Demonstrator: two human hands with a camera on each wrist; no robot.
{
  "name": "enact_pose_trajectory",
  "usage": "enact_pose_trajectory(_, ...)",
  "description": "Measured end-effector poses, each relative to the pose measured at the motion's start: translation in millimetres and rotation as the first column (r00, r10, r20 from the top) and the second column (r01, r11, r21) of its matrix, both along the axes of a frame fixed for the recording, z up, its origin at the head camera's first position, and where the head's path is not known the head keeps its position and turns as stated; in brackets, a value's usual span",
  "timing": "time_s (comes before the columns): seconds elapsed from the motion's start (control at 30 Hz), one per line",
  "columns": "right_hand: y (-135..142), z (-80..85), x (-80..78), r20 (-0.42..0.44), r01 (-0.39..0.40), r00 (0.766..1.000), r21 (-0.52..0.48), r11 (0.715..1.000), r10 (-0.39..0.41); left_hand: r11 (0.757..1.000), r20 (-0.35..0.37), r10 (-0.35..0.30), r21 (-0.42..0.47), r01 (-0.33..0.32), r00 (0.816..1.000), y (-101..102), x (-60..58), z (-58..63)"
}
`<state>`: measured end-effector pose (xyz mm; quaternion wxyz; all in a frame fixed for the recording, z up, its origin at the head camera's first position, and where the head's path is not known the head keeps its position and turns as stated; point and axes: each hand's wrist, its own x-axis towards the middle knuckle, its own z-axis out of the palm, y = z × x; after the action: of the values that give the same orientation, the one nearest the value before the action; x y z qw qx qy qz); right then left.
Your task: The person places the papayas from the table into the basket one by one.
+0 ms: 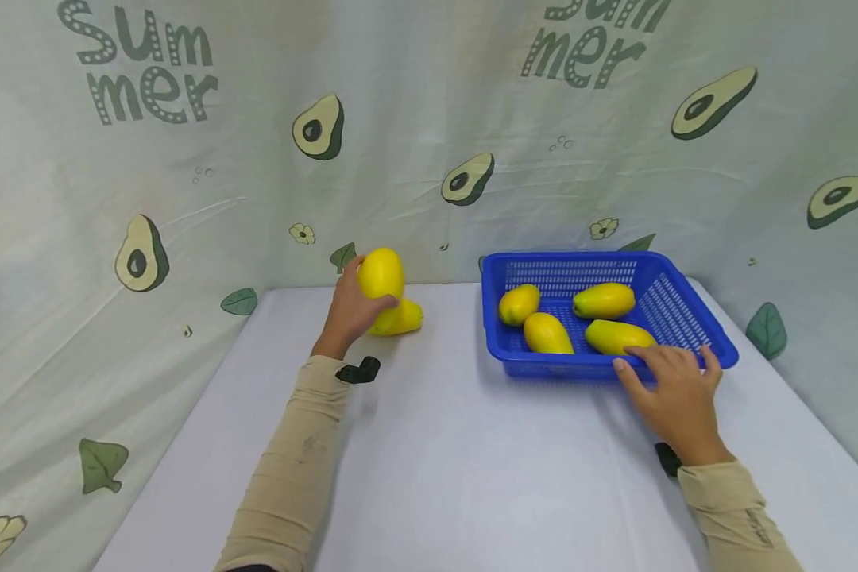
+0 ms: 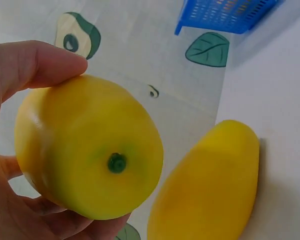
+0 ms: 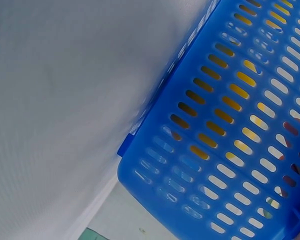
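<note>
My left hand (image 1: 353, 310) grips a yellow papaya (image 1: 381, 272), holding it upright above the table's far left part. The left wrist view shows the thumb on one side of this papaya (image 2: 90, 145), the fingers beneath, and its green stem nub facing the camera. Just behind and below lies a second papaya (image 1: 406, 318) on the table. At the right, my right hand (image 1: 679, 401) holds the front rim of a blue plastic basket (image 1: 558, 364), thumb outside and fingers over the edge. Several yellow papayas (image 1: 604, 301) lie inside. The basket's slotted wall (image 3: 230, 135) fills much of the right wrist view.
A white cloth covers the table (image 1: 472, 461). Behind it and at both sides hangs a pale curtain (image 1: 400, 79) printed with avocados, leaves and lettering. The basket stands at the table's far right, close to the curtain.
</note>
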<state>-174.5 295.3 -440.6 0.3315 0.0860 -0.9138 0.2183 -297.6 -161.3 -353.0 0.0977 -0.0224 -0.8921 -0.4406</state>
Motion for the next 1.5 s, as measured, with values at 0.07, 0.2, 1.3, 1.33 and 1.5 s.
enact_pose_trajectory(0.07, 0, 0.5, -0.4, -0.009, 0.000, 1.000, 0.000, 1.000, 0.000, 1.000, -0.010, -0.012, 0.013, 0.012, 1.000, 3, -1.4, 3.3)
enact_pose_trajectory(0.2, 1, 0.9, -0.7, -0.013, 0.003, 1.000, -0.006, 1.000, -0.003, 0.998, -0.027, -0.042, 0.049, 0.043, 0.999, 14, -3.9, 12.6)
enact_pose_trajectory(1.3, -1, -1.0, -1.3, -0.012, -0.002, 1.000, 0.007, 1.000, 0.002, 0.951, -0.102, -0.302, 0.029, 0.307, 0.948, 102, -1.3, 53.8)
enact_pose_trajectory(1.33, -1, -1.0, -1.2, -0.016, -0.002, 1.000, 0.006, 1.000, 0.002, 0.947, -0.104, -0.316, 0.034, 0.321, 0.943, 105, -1.3, 54.3)
enact_pose_trajectory(1.5, -1, -0.9, 0.0, -0.017, -0.001, 1.000, 0.009, 1.000, 0.001, 0.930, -0.107, -0.360, 0.032, 0.365, 0.927, 120, -1.0, 55.2)
